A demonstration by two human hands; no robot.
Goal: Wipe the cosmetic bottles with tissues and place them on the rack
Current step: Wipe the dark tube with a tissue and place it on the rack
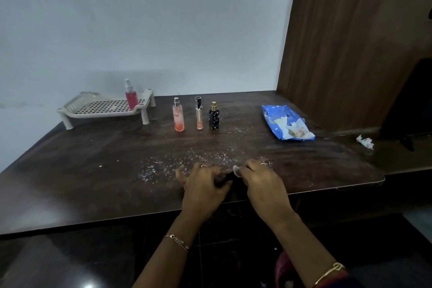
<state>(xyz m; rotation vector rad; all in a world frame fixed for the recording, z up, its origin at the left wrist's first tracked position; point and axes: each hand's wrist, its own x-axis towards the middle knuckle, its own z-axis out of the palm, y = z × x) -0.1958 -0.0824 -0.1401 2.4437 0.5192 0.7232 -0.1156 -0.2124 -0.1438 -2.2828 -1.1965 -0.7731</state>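
6 o'clock, bench (93,170) edge: right grip (261,182) pinching tissue scrap (236,170); left grip (203,184) curled, contents not discernible. 12 o'clock: pink bottle (178,116), slim bottle (199,113), black bottle (214,116) upright in row. 2 o'clock: tissue pack (286,124). 10 o'clock, farthest: red bottle (131,98) standing in rack (105,114).

We see a dark wooden table (81,170) dusted with white specks (187,159). At its near edge the left hand (203,184) rests with bent fingers, and the right hand (261,182) pinches a small white tissue (236,170); what lies dark between them we cannot make out. Farther back stand a pink bottle (178,117), a slim bottle (199,113) and a black bottle (214,116) in a row. To the left, a red spray bottle (131,98) stands on the white rack (105,115). To the right lie a blue tissue pack (286,123) and a crumpled tissue (365,142).
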